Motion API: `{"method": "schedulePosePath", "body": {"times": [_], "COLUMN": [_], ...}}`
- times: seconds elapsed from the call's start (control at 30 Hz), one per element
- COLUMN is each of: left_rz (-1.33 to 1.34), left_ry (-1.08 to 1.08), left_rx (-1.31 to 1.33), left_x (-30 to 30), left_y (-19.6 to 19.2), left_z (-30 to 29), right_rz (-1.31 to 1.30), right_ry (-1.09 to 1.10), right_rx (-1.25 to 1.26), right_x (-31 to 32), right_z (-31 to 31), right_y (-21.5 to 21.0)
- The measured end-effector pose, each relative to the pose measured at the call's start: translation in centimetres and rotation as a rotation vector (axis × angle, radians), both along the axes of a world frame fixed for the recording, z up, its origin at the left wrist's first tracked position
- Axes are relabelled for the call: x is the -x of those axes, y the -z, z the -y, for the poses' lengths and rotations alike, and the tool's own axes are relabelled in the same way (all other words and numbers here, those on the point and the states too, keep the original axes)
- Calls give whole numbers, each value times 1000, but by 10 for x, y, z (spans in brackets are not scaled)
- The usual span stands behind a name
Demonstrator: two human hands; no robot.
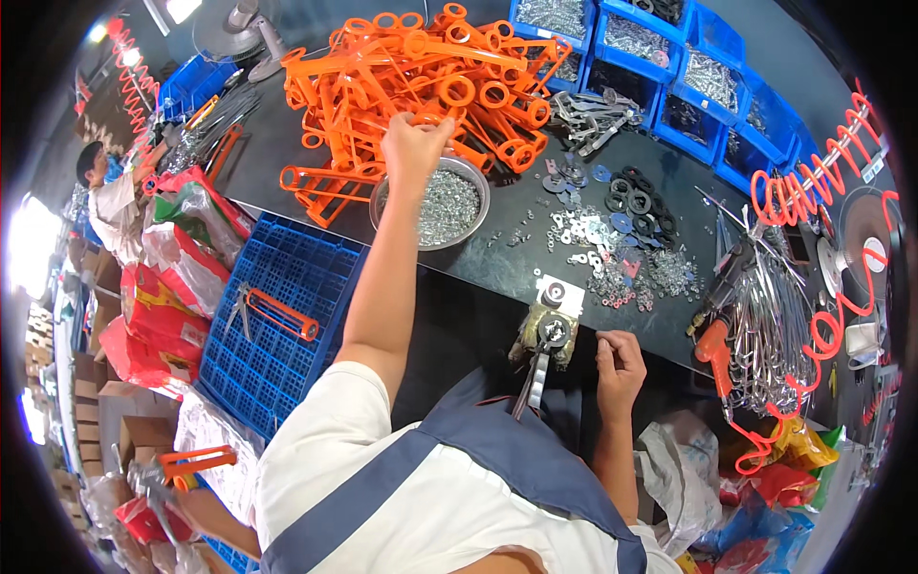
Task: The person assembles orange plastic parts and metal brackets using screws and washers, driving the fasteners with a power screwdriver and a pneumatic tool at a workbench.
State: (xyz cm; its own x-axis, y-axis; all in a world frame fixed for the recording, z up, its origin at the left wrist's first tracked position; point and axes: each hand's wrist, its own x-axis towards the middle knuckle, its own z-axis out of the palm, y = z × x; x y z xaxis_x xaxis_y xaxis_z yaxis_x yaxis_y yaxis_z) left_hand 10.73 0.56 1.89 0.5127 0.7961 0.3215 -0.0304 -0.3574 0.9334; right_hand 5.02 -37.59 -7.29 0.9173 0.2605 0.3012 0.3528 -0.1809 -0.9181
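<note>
Upper centre, the orange frames [382, 77] look smooth and glossy; below them, the bowl [484, 196] is shiny metal. Upper right, the blue bins [685, 145] are glossy plastic. Lower centre, the apron [507, 448] is matt cloth.

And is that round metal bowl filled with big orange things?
No, the metal bowl holds small silvery pieces, while the orange parts are heaped just beyond it.

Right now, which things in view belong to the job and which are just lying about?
Likely in the job:
orange frames, at the left hand
metal-handled part, near the right hand
steel bowl of small parts

Apparently lying about:
fan, upper left
red bags, left
cardboard box, lower left
</note>
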Motion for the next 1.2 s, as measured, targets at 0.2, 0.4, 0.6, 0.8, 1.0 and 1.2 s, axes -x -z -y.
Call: {"method": "schedulePosePath", "body": {"times": [0.2, 0.4, 0.6, 0.8, 1.0, 1.2], "left_rz": [128, 935, 464, 36, -277, -242], "left_ry": [148, 588, 1241, 1184, 1100, 969], "left_rx": [198, 1725, 1787, 227, 18, -116], "left_x": [45, 68, 88, 91, 92, 100], "left_y": [28, 31, 56, 59, 82, 80], "left_z": [62, 28, 132, 164, 174, 175], "right_rz": [120, 29, -221, 78, 106, -171], "right_ry": [-126, -169, -602, -402, -386, -595], "right_rx": [-59, -177, -942, -432, -153, -532], "right_x": [-13, -16, -61, -54, -36, -48], "right_z": [-24, -45, -79, -81, -81, -65], "right_y": [-20, -44, -64, -99, -55, -46]}}
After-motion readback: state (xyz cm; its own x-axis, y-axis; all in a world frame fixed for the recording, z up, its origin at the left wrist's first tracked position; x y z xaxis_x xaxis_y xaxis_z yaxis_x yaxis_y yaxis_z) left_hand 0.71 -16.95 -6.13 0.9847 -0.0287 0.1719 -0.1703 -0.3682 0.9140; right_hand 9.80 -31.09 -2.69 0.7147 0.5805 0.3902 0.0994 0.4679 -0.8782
